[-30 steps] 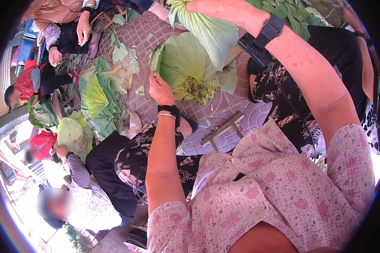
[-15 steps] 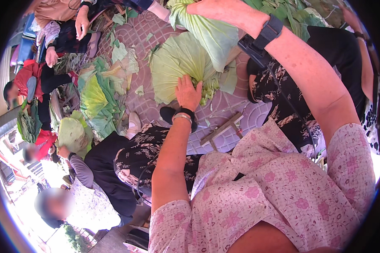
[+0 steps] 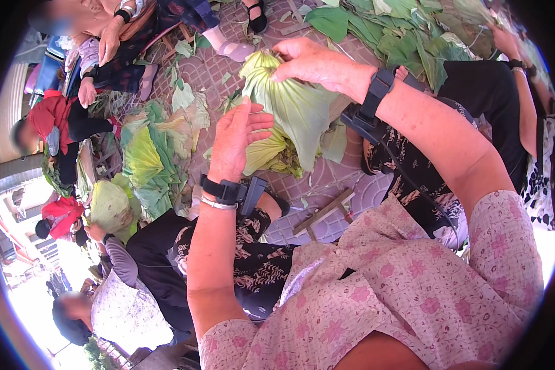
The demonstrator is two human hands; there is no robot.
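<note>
A large pale-green leaf with fanning veins, probably a lotus leaf (image 3: 299,117), hangs from my right hand (image 3: 320,65). That hand pinches its gathered top edge between thumb and fingers. To the left of it my left hand (image 3: 235,137) is raised, fingers stretched out and nothing in them; it seems close to the leaf's left edge, though I cannot tell whether it touches. Beneath, on the paving, lies a stack of similar leaves (image 3: 262,155), mostly hidden by the hanging leaf and my left hand.
A small wooden frame (image 3: 324,213) stands on the tiled paving (image 3: 277,225) near my knees. Leaf heaps lie at the left (image 3: 151,160) and at the back right (image 3: 407,40). Several people sit around, one at the left handling a round leaf (image 3: 110,206).
My left hand has lifted off the leaf stack and moved left, its palm turned sideways. My right hand has brought the hanging leaf nearer to me and lower over the stack.
</note>
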